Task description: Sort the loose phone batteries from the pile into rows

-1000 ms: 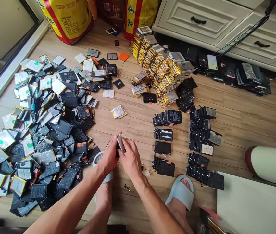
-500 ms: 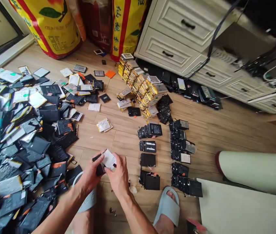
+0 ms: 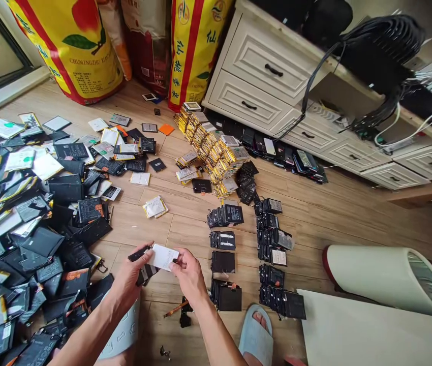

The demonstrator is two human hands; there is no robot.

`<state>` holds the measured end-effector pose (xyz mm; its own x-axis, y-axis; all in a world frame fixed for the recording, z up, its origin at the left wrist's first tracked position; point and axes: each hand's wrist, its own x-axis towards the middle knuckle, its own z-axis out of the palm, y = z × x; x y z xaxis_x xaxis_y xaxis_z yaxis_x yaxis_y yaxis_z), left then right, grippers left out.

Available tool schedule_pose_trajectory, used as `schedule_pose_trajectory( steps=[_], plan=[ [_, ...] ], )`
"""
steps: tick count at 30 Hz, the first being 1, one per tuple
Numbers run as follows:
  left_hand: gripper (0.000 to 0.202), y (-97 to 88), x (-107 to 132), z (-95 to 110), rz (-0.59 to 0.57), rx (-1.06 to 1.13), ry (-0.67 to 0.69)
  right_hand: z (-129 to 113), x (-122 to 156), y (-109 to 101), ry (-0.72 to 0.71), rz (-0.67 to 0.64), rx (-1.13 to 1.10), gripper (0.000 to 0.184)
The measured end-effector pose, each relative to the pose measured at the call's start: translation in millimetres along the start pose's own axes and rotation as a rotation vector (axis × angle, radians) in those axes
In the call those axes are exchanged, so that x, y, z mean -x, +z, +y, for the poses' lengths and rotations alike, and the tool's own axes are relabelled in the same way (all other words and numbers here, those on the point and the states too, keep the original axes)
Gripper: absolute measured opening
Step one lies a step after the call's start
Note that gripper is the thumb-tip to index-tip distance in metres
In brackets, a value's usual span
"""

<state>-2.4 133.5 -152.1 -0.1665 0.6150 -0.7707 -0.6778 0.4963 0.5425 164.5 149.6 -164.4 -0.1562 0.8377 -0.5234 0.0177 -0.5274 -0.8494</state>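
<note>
A white-faced phone battery [image 3: 162, 256] is held level between my two hands, low in the middle of the view. My left hand [image 3: 124, 274] is closed on its left end and on dark phone batteries [image 3: 147, 274] that lie under it. My right hand [image 3: 191, 274] pinches the right end of the white-faced battery by its edge. Left of my hands spreads a big loose heap of phone batteries [image 3: 65, 185], black and white-faced. To the right, black batteries stand in short rows [image 3: 223, 262], with more rows [image 3: 267, 234] beyond them.
Yellow-edged batteries [image 3: 210, 147] form a long stack near the white drawer cabinet [image 3: 254, 86]. Yellow sacks [image 3: 82, 56] stand at the back. A pale cylinder [image 3: 376, 274] and a pale board [image 3: 368, 330] lie at right. My slippered foot [image 3: 256, 333] is beside the rows.
The white-faced battery has turned from a tilt to nearly level and shows more of its face. My hands moved slightly left in view, and the camera's view shifted.
</note>
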Motion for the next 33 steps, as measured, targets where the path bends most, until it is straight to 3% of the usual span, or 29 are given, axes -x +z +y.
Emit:
schedule_pose_trajectory(
  steps=[3,5,11,15,19,25,33],
  plan=[
    [0.063,3.3,-3.1,0.8,0.029,0.051,0.007,-10.6,-2.9,0.7,0.006,-0.02,-0.078,0.026],
    [0.064,4.8,-4.6,2.1,0.045,0.06,0.004,-16.6,-3.3,0.1,0.003,-0.024,-0.113,0.025],
    [0.067,6.3,-3.3,2.6,0.044,0.01,0.088,-18.0,-4.3,-0.2,0.06,0.077,-0.149,0.036],
    [0.067,8.7,-3.3,1.3,0.062,0.047,0.06,-15.9,-7.7,7.1,0.086,0.164,-0.285,0.043],
    [0.067,10.1,-4.7,3.2,0.079,0.077,0.046,-19.7,-10.3,13.6,0.064,0.188,-0.291,0.047],
    [0.07,8.2,-4.5,3.5,0.112,0.112,0.053,-26.8,-13.5,12.8,0.102,0.159,-0.185,0.067],
    [0.078,16.9,-4.1,6.9,0.088,0.046,0.102,-39.5,-24.3,8.1,0.05,0.258,-0.165,0.056]
  ],
)
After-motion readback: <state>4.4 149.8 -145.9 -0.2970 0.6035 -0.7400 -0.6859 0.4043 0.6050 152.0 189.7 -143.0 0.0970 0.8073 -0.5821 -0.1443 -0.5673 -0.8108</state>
